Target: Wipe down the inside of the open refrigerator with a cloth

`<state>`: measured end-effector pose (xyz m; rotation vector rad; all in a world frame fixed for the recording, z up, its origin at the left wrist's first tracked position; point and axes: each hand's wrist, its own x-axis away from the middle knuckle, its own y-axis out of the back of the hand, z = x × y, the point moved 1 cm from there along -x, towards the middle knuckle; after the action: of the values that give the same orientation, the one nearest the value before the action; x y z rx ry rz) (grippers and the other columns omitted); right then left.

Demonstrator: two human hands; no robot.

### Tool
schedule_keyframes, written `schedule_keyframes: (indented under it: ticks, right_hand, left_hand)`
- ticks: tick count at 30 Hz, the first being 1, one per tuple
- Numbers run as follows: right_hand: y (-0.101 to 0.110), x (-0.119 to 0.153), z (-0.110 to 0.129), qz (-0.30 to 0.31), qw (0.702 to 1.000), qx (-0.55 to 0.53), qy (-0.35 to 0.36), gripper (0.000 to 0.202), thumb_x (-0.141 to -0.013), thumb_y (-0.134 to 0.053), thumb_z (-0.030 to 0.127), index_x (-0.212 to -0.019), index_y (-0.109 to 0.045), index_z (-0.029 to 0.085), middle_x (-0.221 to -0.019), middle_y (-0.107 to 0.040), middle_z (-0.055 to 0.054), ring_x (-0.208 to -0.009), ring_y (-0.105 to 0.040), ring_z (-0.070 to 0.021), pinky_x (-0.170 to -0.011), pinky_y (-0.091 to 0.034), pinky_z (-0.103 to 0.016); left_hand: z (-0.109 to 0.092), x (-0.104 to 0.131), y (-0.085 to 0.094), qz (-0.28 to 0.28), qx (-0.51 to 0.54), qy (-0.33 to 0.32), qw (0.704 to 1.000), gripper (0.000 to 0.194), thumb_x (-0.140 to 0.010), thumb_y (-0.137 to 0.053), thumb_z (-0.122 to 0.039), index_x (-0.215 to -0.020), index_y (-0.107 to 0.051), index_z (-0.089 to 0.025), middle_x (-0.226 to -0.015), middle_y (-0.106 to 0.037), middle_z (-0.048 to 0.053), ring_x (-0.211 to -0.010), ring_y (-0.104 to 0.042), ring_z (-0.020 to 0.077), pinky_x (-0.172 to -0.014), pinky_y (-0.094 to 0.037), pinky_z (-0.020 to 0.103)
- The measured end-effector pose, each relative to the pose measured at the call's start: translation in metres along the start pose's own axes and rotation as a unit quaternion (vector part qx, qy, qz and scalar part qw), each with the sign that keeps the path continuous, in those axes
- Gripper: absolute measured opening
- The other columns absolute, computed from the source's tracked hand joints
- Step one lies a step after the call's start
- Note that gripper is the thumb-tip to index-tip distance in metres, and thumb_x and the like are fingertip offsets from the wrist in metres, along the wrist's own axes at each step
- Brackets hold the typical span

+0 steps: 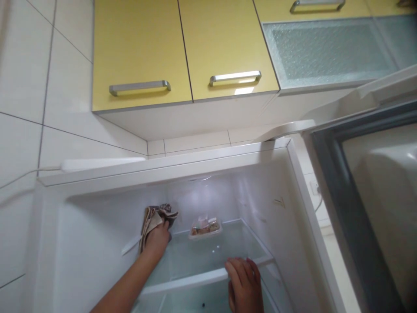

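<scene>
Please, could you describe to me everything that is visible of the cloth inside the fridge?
The cloth is brown and beige with darker patterned parts, soft-looking like fabric. It is bunched and folded, with a loose corner sticking out to the right. The left hand grips it near the fridge's left inner wall, toward the back. Whether it touches the wall, I cannot tell.

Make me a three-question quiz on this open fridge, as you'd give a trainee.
1. Which hand holds the cloth?
2. True or false: the right hand touches the front edge of the upper shelf.
3. Toward the back of that shelf sits: A, a bottle; B, a plastic container; C, a frying pan.

Key: 1. The left hand. 2. True. 3. B.
</scene>
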<state>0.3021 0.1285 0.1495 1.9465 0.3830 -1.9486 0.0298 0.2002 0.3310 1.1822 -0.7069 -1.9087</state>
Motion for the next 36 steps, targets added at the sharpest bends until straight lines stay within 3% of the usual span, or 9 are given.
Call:
schedule_keyframes:
  ticks: [3,8,12,17,19,22,27,32,36]
  right_hand:
    - [0.006,-0.005,0.004,0.017,1.0,-0.004,0.012,0.048,-0.076,-0.053,0.006,-0.119,-0.06,0.027,-0.109,-0.074,0.001,-0.107,-0.06,-0.018,-0.109,-0.032,-0.037]
    - [0.011,-0.01,0.013,0.004,0.998,-0.043,-0.053,0.046,-0.076,-0.056,0.009,-0.118,-0.061,0.027,-0.108,-0.073,0.0,-0.107,-0.059,-0.0207,-0.111,-0.032,-0.04]
    - [0.017,-0.011,0.018,0.026,0.996,-0.052,-0.066,0.049,-0.074,-0.058,0.006,-0.119,-0.061,0.027,-0.11,-0.072,0.0,-0.109,-0.059,-0.0205,-0.113,-0.032,-0.04]
    - [0.027,-0.012,0.02,0.064,0.993,-0.061,-0.079,0.054,-0.073,-0.057,0.003,-0.122,-0.061,0.026,-0.116,-0.072,-0.001,-0.115,-0.059,-0.0213,-0.117,-0.031,-0.041]
    - [0.029,-0.012,0.02,0.077,0.992,-0.059,-0.083,0.055,-0.072,-0.058,0.003,-0.123,-0.061,0.025,-0.118,-0.072,-0.002,-0.117,-0.058,-0.0214,-0.118,-0.031,-0.042]
    - [0.032,-0.013,0.021,0.093,0.99,-0.058,-0.086,0.057,-0.072,-0.058,0.002,-0.124,-0.06,0.024,-0.121,-0.071,-0.002,-0.119,-0.057,-0.0202,-0.119,-0.031,-0.041]
    - [0.035,-0.014,0.022,0.096,0.99,-0.061,-0.089,0.057,-0.071,-0.058,0.001,-0.123,-0.062,0.024,-0.121,-0.071,-0.001,-0.118,-0.058,-0.0198,-0.118,-0.03,-0.04]
    - [0.035,-0.015,0.022,0.08,0.99,-0.072,-0.086,0.058,-0.071,-0.056,0.0,-0.123,-0.062,0.025,-0.119,-0.072,0.0,-0.117,-0.059,-0.0205,-0.117,-0.031,-0.04]
    - [0.033,-0.014,0.02,0.057,0.994,-0.066,-0.067,0.06,-0.069,-0.055,0.001,-0.124,-0.061,0.026,-0.118,-0.073,0.0,-0.114,-0.06,-0.022,-0.115,-0.031,-0.04]
  left_hand:
    - [-0.008,0.023,0.018,0.028,-0.045,0.013,0.999,0.043,-0.077,-0.04,0.004,-0.099,-0.077,-0.005,-0.122,-0.068,0.028,-0.116,-0.065,0.035,-0.093,-0.056,0.045]
    - [-0.011,0.069,0.054,0.047,-0.082,0.006,0.995,0.051,-0.076,-0.034,0.008,-0.098,-0.077,-0.007,-0.12,-0.069,0.027,-0.112,-0.068,0.0322,-0.096,-0.056,0.048]
    - [-0.008,0.115,0.086,0.056,-0.112,-0.004,0.992,0.053,-0.079,-0.033,0.006,-0.103,-0.077,-0.011,-0.135,-0.064,0.022,-0.138,-0.05,0.0327,-0.109,-0.049,0.051]
    - [-0.005,0.171,0.122,0.11,-0.119,-0.003,0.987,0.057,-0.081,-0.033,0.004,-0.124,-0.067,-0.013,-0.151,-0.051,0.015,-0.149,-0.032,0.0331,-0.119,-0.034,0.061]
    - [-0.004,0.188,0.132,0.122,-0.116,0.007,0.986,0.06,-0.079,-0.037,0.003,-0.129,-0.063,-0.015,-0.157,-0.043,0.012,-0.151,-0.025,0.0338,-0.122,-0.025,0.065]
    - [-0.001,0.202,0.137,0.122,-0.087,0.021,0.988,0.063,-0.077,-0.037,0.005,-0.128,-0.065,-0.02,-0.159,-0.04,0.008,-0.151,-0.026,0.033,-0.122,-0.026,0.064]
    - [0.005,0.193,0.135,0.128,-0.02,0.024,0.991,0.062,-0.074,-0.034,0.008,-0.114,-0.073,-0.02,-0.151,-0.051,0.012,-0.148,-0.036,0.03,-0.12,-0.036,0.055]
    - [0.004,0.154,0.132,0.075,-0.011,0.004,0.997,0.054,-0.078,-0.033,0.004,-0.113,-0.072,-0.012,-0.142,-0.059,0.02,-0.144,-0.043,0.0326,-0.12,-0.034,0.053]
    - [0.005,0.116,0.119,0.046,0.062,0.019,0.997,0.045,-0.079,-0.036,0.001,-0.101,-0.074,-0.008,-0.125,-0.068,0.024,-0.132,-0.054,0.0353,-0.109,-0.044,0.051]
